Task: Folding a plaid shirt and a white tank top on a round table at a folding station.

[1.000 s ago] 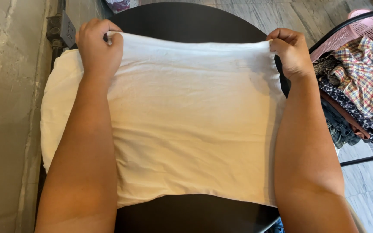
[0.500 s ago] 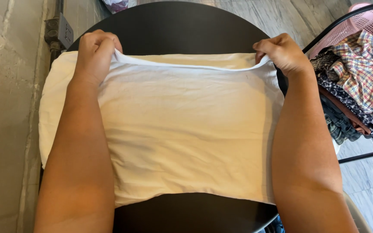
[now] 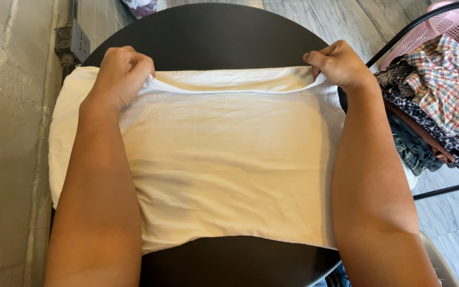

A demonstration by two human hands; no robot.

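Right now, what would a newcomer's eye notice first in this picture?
A large white cloth garment fills the middle, spread flat over a round black table. The left hand and right hand each pinch its far edge. At the right, a pile of checked and dark clothes lies on a rack.

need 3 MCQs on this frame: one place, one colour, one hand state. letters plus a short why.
1. Where does the pile of clothes lie?
A. on the round table
B. on a rack to the person's right
C. on the floor at the left

2. What colour is the cloth on the round table?
A. white
B. blue
C. red

3. How do the left hand and right hand stand?
A. both flat and open
B. both pinching the cloth's far edge
C. both off the cloth

Answers: 1 B, the pile sits off the table at right. 2 A, plain white fabric. 3 B, fingers curl over the lifted edge.
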